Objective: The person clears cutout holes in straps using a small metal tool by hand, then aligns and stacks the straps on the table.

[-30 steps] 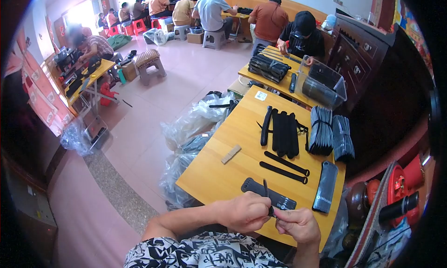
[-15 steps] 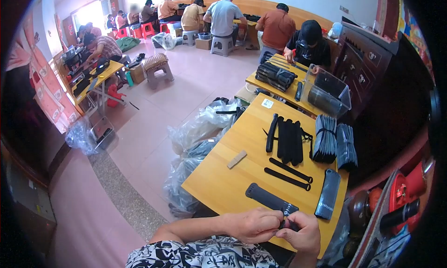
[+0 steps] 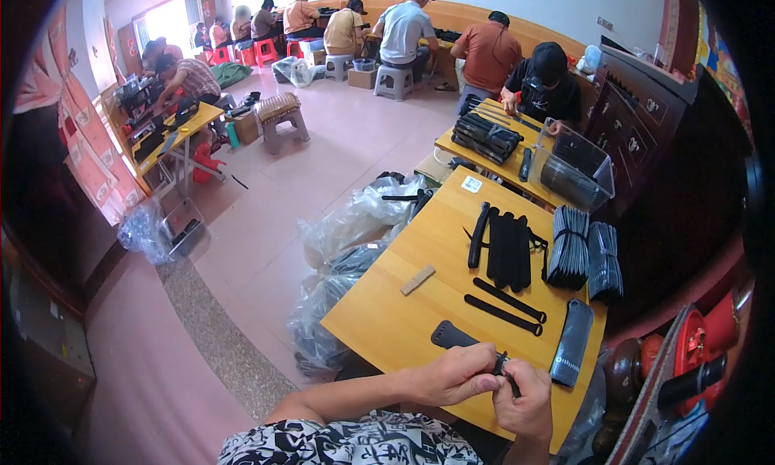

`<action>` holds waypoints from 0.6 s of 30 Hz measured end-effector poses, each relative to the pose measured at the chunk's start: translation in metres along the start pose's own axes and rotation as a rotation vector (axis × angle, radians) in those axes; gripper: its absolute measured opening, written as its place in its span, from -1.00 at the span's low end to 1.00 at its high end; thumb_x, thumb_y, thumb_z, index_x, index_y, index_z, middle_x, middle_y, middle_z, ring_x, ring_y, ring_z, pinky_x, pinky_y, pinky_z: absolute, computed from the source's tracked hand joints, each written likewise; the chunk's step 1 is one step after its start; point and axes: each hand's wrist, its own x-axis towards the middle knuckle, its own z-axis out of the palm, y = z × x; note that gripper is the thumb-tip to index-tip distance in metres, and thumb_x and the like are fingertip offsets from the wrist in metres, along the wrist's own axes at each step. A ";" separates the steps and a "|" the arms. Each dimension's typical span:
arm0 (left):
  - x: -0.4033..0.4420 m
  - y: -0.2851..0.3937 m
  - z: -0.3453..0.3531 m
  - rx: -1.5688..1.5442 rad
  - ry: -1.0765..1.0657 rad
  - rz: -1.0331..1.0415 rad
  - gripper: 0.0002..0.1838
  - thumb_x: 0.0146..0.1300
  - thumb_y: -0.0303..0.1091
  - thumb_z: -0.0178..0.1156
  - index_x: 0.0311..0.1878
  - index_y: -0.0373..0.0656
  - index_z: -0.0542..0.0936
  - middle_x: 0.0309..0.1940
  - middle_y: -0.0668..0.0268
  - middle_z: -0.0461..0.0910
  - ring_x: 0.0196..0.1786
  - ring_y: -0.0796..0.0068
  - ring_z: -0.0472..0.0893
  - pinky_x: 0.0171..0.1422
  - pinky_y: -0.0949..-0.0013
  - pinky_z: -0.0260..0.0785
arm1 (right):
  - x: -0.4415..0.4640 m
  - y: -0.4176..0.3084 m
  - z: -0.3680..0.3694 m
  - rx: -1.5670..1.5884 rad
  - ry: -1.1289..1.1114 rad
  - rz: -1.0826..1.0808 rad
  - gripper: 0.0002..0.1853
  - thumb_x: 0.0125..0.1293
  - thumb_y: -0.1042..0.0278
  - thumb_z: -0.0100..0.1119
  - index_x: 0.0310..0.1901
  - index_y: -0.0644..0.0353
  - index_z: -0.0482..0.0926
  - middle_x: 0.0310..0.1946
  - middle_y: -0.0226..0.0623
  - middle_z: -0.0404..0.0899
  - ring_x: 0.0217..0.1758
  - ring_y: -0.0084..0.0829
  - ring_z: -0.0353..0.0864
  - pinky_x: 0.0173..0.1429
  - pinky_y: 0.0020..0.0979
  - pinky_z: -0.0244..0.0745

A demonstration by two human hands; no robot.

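Note:
Close together over the table's near edge, my left hand (image 3: 464, 374) and my right hand (image 3: 523, 396) are both closed, pinching a black strap (image 3: 501, 362). Most of it is hidden by my fingers. Under and beyond my left hand lies a flat dark strip (image 3: 452, 336) with a row of holes along its rounded end. Two loose black straps with ring ends (image 3: 502, 314) rest just past my hands. To the right lies a flat grey-black bundle (image 3: 571, 344) with pale markings.
The yellow table (image 3: 379, 316) also holds a small wooden block (image 3: 417, 280), a stack of black straps (image 3: 508, 251) and banded bundles (image 3: 569, 247). Plastic bags (image 3: 331, 279) crowd its left side. A co-worker (image 3: 549, 81) sits beyond, near a clear bin (image 3: 573, 166).
My left hand has shifted slightly right, covering more of the dark strip. My right hand has turned, and the black strap now shows between my hands. The whole view has shifted a little.

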 end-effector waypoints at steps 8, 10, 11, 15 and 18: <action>0.021 0.001 -0.006 0.044 0.039 0.039 -0.92 0.25 -0.47 -0.01 -0.35 -0.27 0.40 -0.53 0.21 0.41 -0.50 0.30 0.46 -0.42 0.35 0.28 | -0.003 0.037 -0.002 0.232 0.077 0.186 -0.85 -0.07 0.56 0.18 -0.58 0.22 0.36 -0.73 -0.35 0.36 -0.71 -0.51 0.41 -0.59 -0.47 0.28; 0.023 -0.005 -0.004 0.070 0.155 -0.030 -0.94 0.20 -0.55 0.05 -0.40 -0.26 0.42 -0.59 0.18 0.38 -0.57 0.24 0.46 -0.52 0.32 0.24 | 0.003 0.036 -0.013 0.388 0.176 0.342 -0.85 -0.01 0.55 0.16 -0.58 0.18 0.37 -0.73 -0.39 0.39 -0.71 -0.58 0.41 -0.61 -0.55 0.28; 0.025 -0.006 -0.007 0.084 0.192 0.008 -0.93 0.22 -0.55 0.03 -0.40 -0.26 0.43 -0.62 0.25 0.38 -0.62 0.39 0.46 -0.55 0.39 0.27 | 0.002 0.035 -0.018 0.530 0.240 0.429 -0.86 0.02 0.53 0.14 -0.58 0.16 0.38 -0.73 -0.42 0.39 -0.71 -0.61 0.40 -0.63 -0.60 0.27; 0.005 -0.023 -0.042 -0.289 0.791 -0.158 -0.85 0.31 -0.43 -0.01 -0.39 -0.23 0.44 -0.62 0.34 0.41 -0.65 0.60 0.39 -0.60 0.53 0.27 | -0.013 0.057 -0.067 0.842 0.648 0.489 -0.85 0.12 0.48 0.05 -0.58 0.16 0.38 -0.77 -0.37 0.39 -0.83 -0.67 0.26 -0.79 -0.67 0.13; -0.026 -0.031 -0.083 -0.181 0.964 -0.207 -0.84 0.30 -0.42 0.00 -0.41 -0.24 0.43 -0.64 0.36 0.39 -0.67 0.64 0.33 -0.62 0.56 0.19 | -0.021 0.090 -0.057 0.766 0.582 0.549 -0.84 0.13 0.47 0.06 -0.57 0.18 0.39 -0.76 -0.32 0.43 -0.84 -0.67 0.25 -0.80 -0.66 0.09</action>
